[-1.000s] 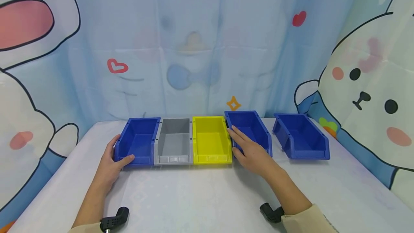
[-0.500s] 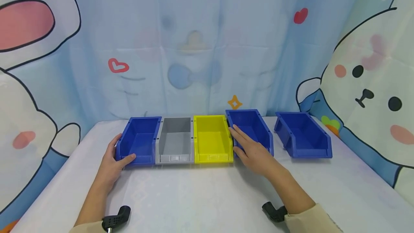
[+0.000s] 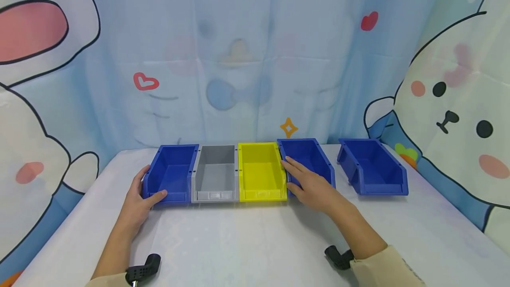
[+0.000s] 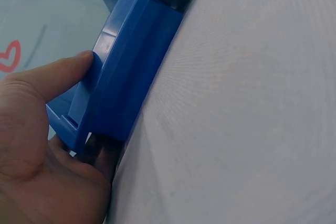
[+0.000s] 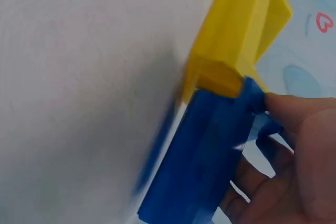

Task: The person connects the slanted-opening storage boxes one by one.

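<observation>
Side by side stand a blue storage bin (image 3: 171,174), a grey bin (image 3: 217,174) and a yellow bin (image 3: 261,172). My left hand (image 3: 134,203) grips the leftmost blue bin, thumb on its front lip and fingers around its left side. In the left wrist view the thumb presses the lip of that bin (image 4: 134,72). To the right of the yellow bin is a second blue bin (image 3: 308,156), slightly angled. My right hand (image 3: 312,189) pinches its left wall near the front corner. The right wrist view shows this bin (image 5: 197,156) close against the yellow one (image 5: 231,30).
A third blue bin (image 3: 372,167) stands apart at the right, a narrow gap from the second. The white-covered table (image 3: 239,247) lies under everything. A printed cloth (image 3: 247,56) hangs behind the table.
The second blue bin, in my right hand, has come down slightly over the last half second. My left hand and the leftmost three bins have stayed in place.
</observation>
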A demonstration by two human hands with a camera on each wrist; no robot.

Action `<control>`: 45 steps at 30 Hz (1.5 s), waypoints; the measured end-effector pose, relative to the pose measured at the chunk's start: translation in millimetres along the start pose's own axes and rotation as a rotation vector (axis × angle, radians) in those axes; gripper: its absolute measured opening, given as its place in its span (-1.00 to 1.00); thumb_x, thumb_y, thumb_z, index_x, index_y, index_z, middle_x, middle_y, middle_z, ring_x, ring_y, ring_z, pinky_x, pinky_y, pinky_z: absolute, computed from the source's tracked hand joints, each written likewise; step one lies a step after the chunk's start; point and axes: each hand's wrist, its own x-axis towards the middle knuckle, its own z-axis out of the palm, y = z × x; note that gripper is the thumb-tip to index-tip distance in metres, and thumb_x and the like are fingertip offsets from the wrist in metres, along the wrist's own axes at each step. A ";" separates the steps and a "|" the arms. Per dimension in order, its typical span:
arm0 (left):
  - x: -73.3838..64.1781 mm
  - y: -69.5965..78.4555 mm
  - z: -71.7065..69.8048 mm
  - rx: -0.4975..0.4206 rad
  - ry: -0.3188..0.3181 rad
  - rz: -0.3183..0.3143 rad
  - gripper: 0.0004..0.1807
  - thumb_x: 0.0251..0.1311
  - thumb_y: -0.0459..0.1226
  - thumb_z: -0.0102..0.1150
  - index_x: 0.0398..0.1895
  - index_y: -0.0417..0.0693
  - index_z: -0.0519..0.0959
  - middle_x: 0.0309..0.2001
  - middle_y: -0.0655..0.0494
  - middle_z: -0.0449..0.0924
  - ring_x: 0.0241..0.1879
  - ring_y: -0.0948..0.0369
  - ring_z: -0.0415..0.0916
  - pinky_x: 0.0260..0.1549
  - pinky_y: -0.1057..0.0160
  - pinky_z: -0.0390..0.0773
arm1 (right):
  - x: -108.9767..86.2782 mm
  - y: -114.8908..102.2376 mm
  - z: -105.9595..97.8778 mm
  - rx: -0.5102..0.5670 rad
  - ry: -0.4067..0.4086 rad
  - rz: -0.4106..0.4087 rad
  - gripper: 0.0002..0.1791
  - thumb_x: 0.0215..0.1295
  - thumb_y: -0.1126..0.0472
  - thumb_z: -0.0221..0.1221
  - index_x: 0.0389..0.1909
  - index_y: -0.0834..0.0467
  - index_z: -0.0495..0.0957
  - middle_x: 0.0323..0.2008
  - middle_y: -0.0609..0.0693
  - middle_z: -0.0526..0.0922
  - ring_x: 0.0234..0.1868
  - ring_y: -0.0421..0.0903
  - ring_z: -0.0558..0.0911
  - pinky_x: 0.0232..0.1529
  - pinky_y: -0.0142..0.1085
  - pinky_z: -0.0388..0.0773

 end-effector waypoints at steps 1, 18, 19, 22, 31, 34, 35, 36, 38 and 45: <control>-0.1 0.1 0.2 0.000 -0.001 0.002 0.12 0.39 -0.21 0.29 0.71 0.27 -0.33 0.70 -0.11 -0.42 0.67 -0.21 -0.38 0.58 -0.31 -0.11 | -0.2 0.2 0.5 -0.003 -0.012 0.006 -0.28 0.60 0.13 0.06 0.67 0.02 0.05 0.68 0.06 0.01 0.52 0.30 0.33 0.40 0.28 0.38; 1.5 0.2 1.5 0.011 0.012 -0.002 0.12 0.38 -0.18 0.30 0.71 0.29 -0.34 0.70 -0.11 -0.42 0.67 -0.20 -0.39 0.57 -0.31 -0.10 | 1.2 0.0 3.8 -0.038 -0.053 0.017 -0.26 0.61 0.13 0.03 0.68 0.05 -0.03 0.68 0.09 -0.01 0.50 0.29 0.37 0.41 0.23 0.39; 1.3 -0.1 1.6 0.009 0.012 -0.004 0.12 0.38 -0.19 0.30 0.71 0.29 -0.34 0.70 -0.11 -0.42 0.67 -0.20 -0.39 0.57 -0.32 -0.10 | 0.7 0.1 3.8 -0.039 -0.054 0.017 -0.26 0.61 0.12 0.03 0.68 0.05 -0.03 0.67 0.09 0.00 0.48 0.29 0.39 0.41 0.23 0.40; 0.7 -0.4 1.8 0.000 0.003 -0.004 0.12 0.38 -0.19 0.30 0.71 0.29 -0.33 0.70 -0.11 -0.41 0.67 -0.20 -0.38 0.58 -0.30 -0.10 | -1.0 0.9 3.4 -0.048 -0.056 0.017 -0.25 0.61 0.11 0.02 0.68 0.06 -0.04 0.67 0.10 0.00 0.41 0.30 0.49 0.38 0.23 0.44; 0.6 4.2 0.6 0.007 0.005 0.006 0.11 0.39 -0.22 0.28 0.71 0.28 -0.33 0.70 -0.13 -0.41 0.67 -0.20 -0.38 0.58 -0.30 -0.10 | -0.6 -0.8 -0.4 -0.033 -0.045 0.008 -0.26 0.59 0.12 0.04 0.67 0.08 -0.01 0.67 0.11 0.02 0.49 0.28 0.39 0.41 0.24 0.40; -0.5 3.7 0.1 0.010 0.006 0.000 0.11 0.40 -0.23 0.28 0.71 0.27 -0.34 0.70 -0.12 -0.43 0.67 -0.20 -0.39 0.57 -0.31 -0.10 | 0.7 -2.1 -0.7 -0.034 -0.059 0.025 -0.25 0.58 0.14 0.04 0.68 0.06 -0.01 0.67 0.09 0.02 0.52 0.27 0.35 0.43 0.24 0.38; -0.8 3.2 0.1 0.010 0.006 -0.001 0.11 0.40 -0.23 0.27 0.71 0.27 -0.34 0.70 -0.11 -0.43 0.67 -0.20 -0.40 0.57 -0.31 -0.10 | 1.1 -2.4 -0.5 -0.035 -0.062 0.028 -0.25 0.57 0.14 0.04 0.68 0.06 -0.01 0.67 0.09 0.02 0.53 0.26 0.34 0.43 0.24 0.37; -0.7 2.8 -0.1 0.009 0.005 -0.002 0.11 0.40 -0.23 0.27 0.71 0.27 -0.34 0.70 -0.11 -0.44 0.67 -0.21 -0.40 0.57 -0.31 -0.10 | 1.2 -2.5 -0.3 -0.034 -0.065 0.033 -0.25 0.57 0.14 0.05 0.68 0.05 0.00 0.67 0.09 0.02 0.53 0.26 0.34 0.43 0.25 0.37; 0.5 2.7 -0.6 0.008 0.004 -0.003 0.11 0.40 -0.22 0.27 0.71 0.28 -0.34 0.70 -0.10 -0.44 0.67 -0.21 -0.40 0.57 -0.32 -0.09 | 2.3 -1.8 0.2 -0.030 -0.066 0.041 -0.25 0.57 0.14 0.04 0.67 0.05 0.00 0.67 0.08 0.03 0.53 0.26 0.33 0.43 0.26 0.36; 2.2 -1.3 0.2 0.003 -0.002 -0.010 0.12 0.39 -0.21 0.29 0.71 0.32 -0.34 0.70 -0.10 -0.43 0.67 -0.20 -0.39 0.57 -0.32 -0.09 | 0.2 4.0 1.7 0.023 -0.047 0.047 -0.26 0.58 0.11 0.05 0.67 0.00 0.02 0.67 0.06 0.04 0.55 0.28 0.29 0.44 0.30 0.32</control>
